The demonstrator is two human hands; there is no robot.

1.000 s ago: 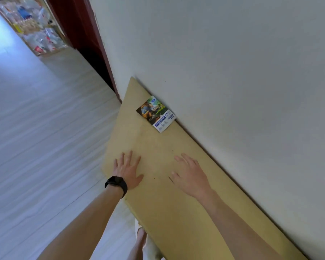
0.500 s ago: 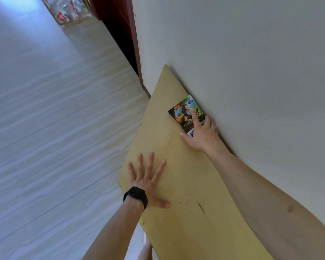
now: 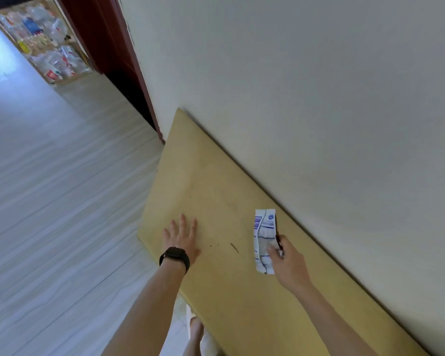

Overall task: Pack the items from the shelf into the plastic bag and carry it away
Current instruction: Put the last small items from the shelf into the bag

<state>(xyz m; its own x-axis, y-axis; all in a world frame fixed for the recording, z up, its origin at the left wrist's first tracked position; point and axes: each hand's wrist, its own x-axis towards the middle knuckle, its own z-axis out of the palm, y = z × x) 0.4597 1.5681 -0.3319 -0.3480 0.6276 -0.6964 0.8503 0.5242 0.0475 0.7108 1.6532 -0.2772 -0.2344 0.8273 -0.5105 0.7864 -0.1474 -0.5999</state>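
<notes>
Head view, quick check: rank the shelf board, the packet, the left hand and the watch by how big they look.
1. shelf board
2. packet and left hand, too alike to rank
3. watch

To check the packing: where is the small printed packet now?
In the head view, the packet is right of centre, pinched in the right hand over the tan shelf, near the wall.

A plain, pale grey-white painted wall (image 3: 319, 86) fills the right and upper part of the view. A floor of light grey planks with a wood grain (image 3: 49, 201) spreads across the left. At the top, a dark red wooden door frame (image 3: 106, 39) stands against the wall's edge, and beyond it, far off, an open light wooden rack (image 3: 44, 47) is crammed with clear plastic packages too blurred to tell apart.
</notes>
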